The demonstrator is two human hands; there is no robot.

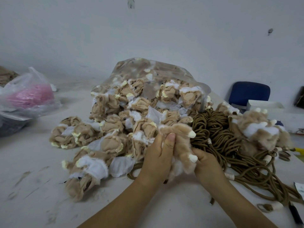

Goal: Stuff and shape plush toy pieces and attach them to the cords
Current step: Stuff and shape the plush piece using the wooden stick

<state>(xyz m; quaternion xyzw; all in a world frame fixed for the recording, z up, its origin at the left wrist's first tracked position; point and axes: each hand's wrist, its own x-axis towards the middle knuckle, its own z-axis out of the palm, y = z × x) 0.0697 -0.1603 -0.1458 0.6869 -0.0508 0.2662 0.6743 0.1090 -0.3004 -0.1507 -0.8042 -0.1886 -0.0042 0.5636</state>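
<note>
Gripping one tan plush piece (180, 145), left hand (158, 155) and right hand (205, 163) curl tightly.

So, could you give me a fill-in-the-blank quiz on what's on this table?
1. The left hand and right hand grip one plush piece; the cord bundle lies to its ____.
2. That bundle is ____ in colour.
3. The plastic bag at far left holds something ____.
4. The chair is ____.
Missing words: right, brown, pink, blue.

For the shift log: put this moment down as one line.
left hand: grips plush piece | right hand: grips same piece | cords: heaped right of hands | clear bag: spilling tan pieces
</note>
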